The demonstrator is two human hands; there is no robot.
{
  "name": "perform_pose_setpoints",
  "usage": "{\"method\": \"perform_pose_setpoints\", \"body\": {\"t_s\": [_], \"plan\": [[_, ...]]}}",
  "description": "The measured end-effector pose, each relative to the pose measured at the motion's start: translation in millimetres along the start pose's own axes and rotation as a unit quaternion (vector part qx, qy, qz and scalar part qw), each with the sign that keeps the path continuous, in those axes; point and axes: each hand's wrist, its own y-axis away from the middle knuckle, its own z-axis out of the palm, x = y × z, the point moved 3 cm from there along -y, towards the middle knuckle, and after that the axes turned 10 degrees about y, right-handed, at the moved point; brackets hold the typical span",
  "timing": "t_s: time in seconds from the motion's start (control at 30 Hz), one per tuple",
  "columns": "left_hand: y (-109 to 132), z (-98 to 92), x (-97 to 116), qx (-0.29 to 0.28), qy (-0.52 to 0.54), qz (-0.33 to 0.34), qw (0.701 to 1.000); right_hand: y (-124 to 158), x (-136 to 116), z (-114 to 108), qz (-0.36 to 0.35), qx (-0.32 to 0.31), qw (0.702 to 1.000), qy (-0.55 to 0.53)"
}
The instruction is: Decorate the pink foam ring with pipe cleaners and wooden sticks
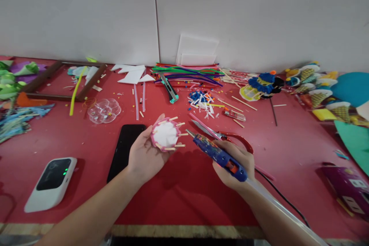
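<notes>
In my left hand (144, 155) rests a small round craft piece (165, 134), white inside with a pink rim and several short wooden sticks around it. The fingers curl behind it and are partly hidden. My right hand (235, 161) grips a blue hot glue gun (213, 150) with a clear glue stick (276, 200) running out of its back. The gun's nozzle points left and sits just right of the sticks, apart from them. Behind the gun lie red-handled scissors (239, 138), partly covered by my right hand.
Pipe cleaners (187, 71), a utility knife (169, 88), a pile of small cut pieces (200, 102) and a clear plastic palette (103, 110) lie farther back. A black phone (119, 153) and a white device (50, 184) are at left. Finished-looking crafts (263, 84) stand at right.
</notes>
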Motion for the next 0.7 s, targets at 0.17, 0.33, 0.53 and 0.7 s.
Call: {"method": "perform_pose_setpoints", "body": {"t_s": [0.17, 0.33, 0.53, 0.7], "plan": [[6.4, 5.6, 2.2, -0.077, 0.015, 0.025, 0.997, -1.4, -1.2, -0.7, -0.022, -0.019, 1.0, -0.006], [5.3, 6.8, -1.8, -0.129, 0.018, 0.033, 0.991, 0.7, 0.6, 3.3, -0.049, -0.028, 0.998, -0.001], [2.3, 4.3, -6.0, -0.122, 0.008, 0.035, 0.992, 4.9, 4.5, 7.9, -0.062, -0.063, 0.996, -0.008], [2.4, 4.1, -3.3, -0.072, 0.021, 0.028, 0.997, 2.2, 1.7, 5.9, -0.071, -0.065, 0.995, -0.017]]}}
